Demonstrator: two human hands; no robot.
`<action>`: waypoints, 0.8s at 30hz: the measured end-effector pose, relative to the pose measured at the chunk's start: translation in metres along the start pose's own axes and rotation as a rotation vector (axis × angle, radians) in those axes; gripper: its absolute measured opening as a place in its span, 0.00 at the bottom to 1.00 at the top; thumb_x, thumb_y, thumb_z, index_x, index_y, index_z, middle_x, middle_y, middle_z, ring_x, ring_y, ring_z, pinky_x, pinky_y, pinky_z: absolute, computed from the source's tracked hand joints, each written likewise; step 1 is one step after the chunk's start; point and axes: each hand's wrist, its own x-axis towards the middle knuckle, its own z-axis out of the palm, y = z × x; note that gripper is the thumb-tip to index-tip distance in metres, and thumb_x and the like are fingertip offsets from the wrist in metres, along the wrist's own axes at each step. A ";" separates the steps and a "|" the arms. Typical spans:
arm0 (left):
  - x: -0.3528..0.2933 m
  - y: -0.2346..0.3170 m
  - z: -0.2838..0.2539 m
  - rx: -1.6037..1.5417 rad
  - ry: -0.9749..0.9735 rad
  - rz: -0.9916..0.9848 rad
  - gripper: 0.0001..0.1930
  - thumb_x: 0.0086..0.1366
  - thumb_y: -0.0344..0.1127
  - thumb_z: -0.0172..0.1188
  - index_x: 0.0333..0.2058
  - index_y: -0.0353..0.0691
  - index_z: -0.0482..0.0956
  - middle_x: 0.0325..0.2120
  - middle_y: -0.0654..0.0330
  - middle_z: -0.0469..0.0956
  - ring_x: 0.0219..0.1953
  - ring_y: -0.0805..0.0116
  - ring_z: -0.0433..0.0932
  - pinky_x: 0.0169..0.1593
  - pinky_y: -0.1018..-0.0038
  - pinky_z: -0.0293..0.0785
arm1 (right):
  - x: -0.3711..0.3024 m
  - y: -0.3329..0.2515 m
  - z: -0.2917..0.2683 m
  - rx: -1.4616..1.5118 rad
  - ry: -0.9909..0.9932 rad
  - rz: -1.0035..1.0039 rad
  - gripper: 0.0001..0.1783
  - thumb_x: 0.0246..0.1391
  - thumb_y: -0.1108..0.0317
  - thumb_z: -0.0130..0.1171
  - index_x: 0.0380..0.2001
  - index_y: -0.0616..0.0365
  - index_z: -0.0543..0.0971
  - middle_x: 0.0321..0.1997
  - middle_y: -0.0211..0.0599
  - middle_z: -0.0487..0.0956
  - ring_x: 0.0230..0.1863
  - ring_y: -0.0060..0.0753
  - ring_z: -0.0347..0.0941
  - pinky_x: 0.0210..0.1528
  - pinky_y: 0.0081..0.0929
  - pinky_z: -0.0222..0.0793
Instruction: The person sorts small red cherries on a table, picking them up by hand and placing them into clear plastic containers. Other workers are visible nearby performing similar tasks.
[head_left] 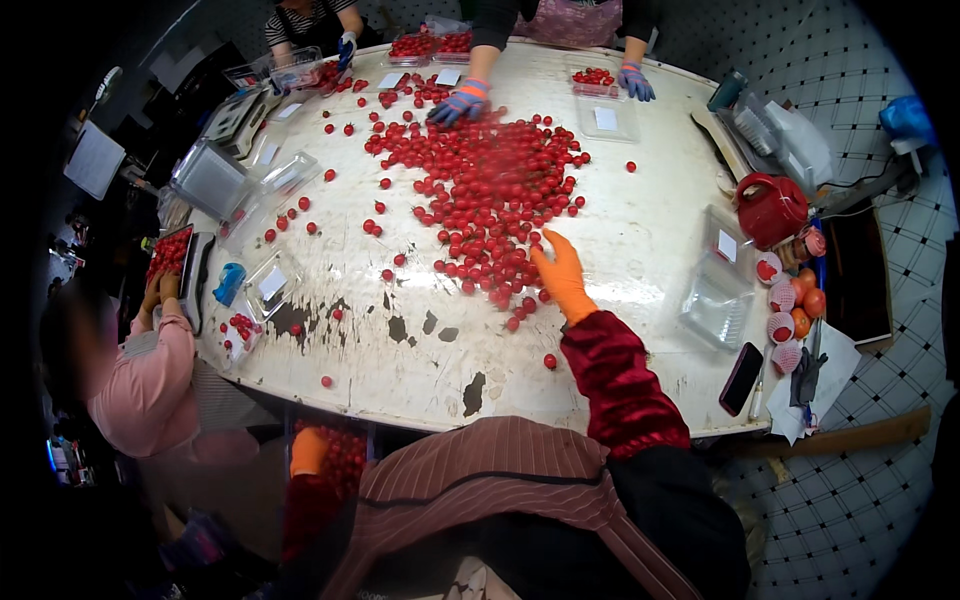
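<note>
A broad pile of red cherry tomatoes (500, 190) covers the middle of the white table. At the pile's right edge is my right hand (562, 277) in an orange glove, its fingertips apart beside the nearest tomatoes. No tomato shows in its grasp. Below the table's front edge, my left hand (308, 452), also orange-gloved, rests at the left side of a crate (372, 440) filled with cherry tomatoes; its fingers are mostly hidden. Single tomatoes, such as the loose tomato (550, 361), lie around the pile.
Across the table, a co-worker's gloved hand (462, 102) reaches into the pile. A person in pink (150, 385) works at a scale on the left. Clear plastic boxes (718, 290), a red kettle (772, 211), larger tomatoes (814, 302) and a phone (741, 379) line the right side.
</note>
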 end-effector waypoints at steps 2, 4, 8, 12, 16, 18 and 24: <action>0.023 0.038 -0.017 -0.167 -0.100 0.256 0.17 0.56 0.44 0.63 0.35 0.34 0.83 0.32 0.41 0.81 0.38 0.47 0.81 0.42 0.58 0.75 | -0.022 0.001 -0.029 0.147 -0.021 0.120 0.26 0.55 0.60 0.62 0.54 0.60 0.75 0.52 0.45 0.78 0.55 0.44 0.73 0.58 0.35 0.67; 0.035 0.129 -0.058 -0.328 -0.314 0.213 0.19 0.57 0.44 0.66 0.38 0.32 0.83 0.27 0.52 0.82 0.31 0.63 0.81 0.36 0.69 0.74 | -0.049 0.015 -0.055 0.181 -0.049 0.200 0.23 0.57 0.62 0.60 0.54 0.60 0.76 0.51 0.44 0.79 0.53 0.40 0.74 0.57 0.33 0.67; 0.090 0.263 -0.053 -0.524 -0.038 0.597 0.18 0.62 0.39 0.64 0.47 0.36 0.80 0.41 0.57 0.81 0.41 0.69 0.76 0.47 0.72 0.72 | -0.105 0.021 -0.078 0.251 -0.102 0.392 0.21 0.58 0.63 0.60 0.52 0.61 0.77 0.49 0.42 0.80 0.49 0.34 0.76 0.53 0.29 0.69; 0.160 0.366 -0.030 -0.518 0.253 0.796 0.19 0.58 0.37 0.66 0.48 0.37 0.79 0.42 0.56 0.77 0.41 0.60 0.77 0.44 0.66 0.74 | -0.140 0.012 -0.088 0.276 -0.144 0.457 0.22 0.57 0.63 0.61 0.53 0.60 0.77 0.48 0.40 0.80 0.46 0.32 0.76 0.50 0.27 0.71; 0.183 0.430 -0.021 0.055 0.292 0.738 0.14 0.55 0.33 0.67 0.41 0.41 0.81 0.43 0.54 0.75 0.43 0.51 0.77 0.44 0.61 0.75 | -0.171 0.000 -0.112 0.103 -0.146 0.401 0.26 0.53 0.62 0.64 0.55 0.57 0.75 0.47 0.40 0.78 0.43 0.34 0.76 0.48 0.30 0.72; 0.187 0.430 -0.019 0.081 0.284 0.746 0.12 0.53 0.32 0.67 0.38 0.42 0.81 0.43 0.54 0.75 0.43 0.50 0.77 0.45 0.61 0.75 | -0.182 -0.012 -0.114 -0.050 -0.218 0.414 0.29 0.50 0.61 0.66 0.56 0.56 0.74 0.49 0.41 0.75 0.43 0.37 0.76 0.47 0.32 0.72; 0.190 0.376 -0.017 -0.577 0.277 0.775 0.14 0.58 0.30 0.65 0.42 0.34 0.77 0.41 0.51 0.76 0.44 0.56 0.78 0.48 0.66 0.74 | -0.186 -0.033 -0.069 -0.142 -0.322 0.243 0.30 0.46 0.63 0.67 0.55 0.54 0.73 0.50 0.44 0.71 0.47 0.47 0.74 0.49 0.36 0.71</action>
